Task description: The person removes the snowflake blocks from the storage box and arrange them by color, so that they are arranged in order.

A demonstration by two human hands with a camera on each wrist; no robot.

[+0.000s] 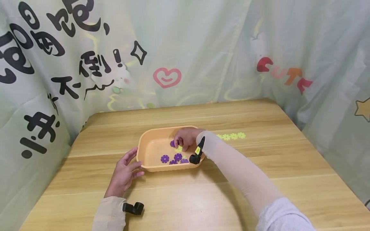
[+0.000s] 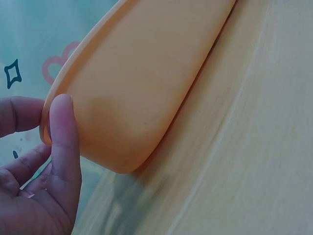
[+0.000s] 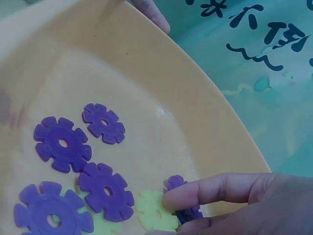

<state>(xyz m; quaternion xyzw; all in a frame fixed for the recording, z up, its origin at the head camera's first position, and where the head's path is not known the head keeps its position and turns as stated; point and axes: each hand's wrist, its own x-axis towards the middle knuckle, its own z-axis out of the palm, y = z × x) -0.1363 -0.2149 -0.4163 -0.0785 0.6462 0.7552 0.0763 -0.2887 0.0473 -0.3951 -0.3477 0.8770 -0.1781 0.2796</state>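
My left hand (image 1: 122, 175) pinches the left rim of a shallow orange plastic basin (image 1: 150, 131), thumb on the outer wall and a finger over the edge in the left wrist view. My right hand (image 1: 186, 138) reaches down inside the basin's right half. Its fingertips pinch the edge of a yellow snowflake disc (image 3: 149, 210), a flat notched toy piece with a centre hole. A purple snowflake disc (image 3: 176, 183) lies beside it, partly hidden by the fingers. Several more purple snowflake discs (image 3: 105, 122) are spread over the basin floor, with some yellow showing beneath them.
A row of yellow snowflake discs (image 1: 234, 136) lies on the wooden table (image 1: 289, 179) right of the basin, partly behind the right forearm. A printed curtain (image 1: 196, 41) hangs around the table's back and sides.
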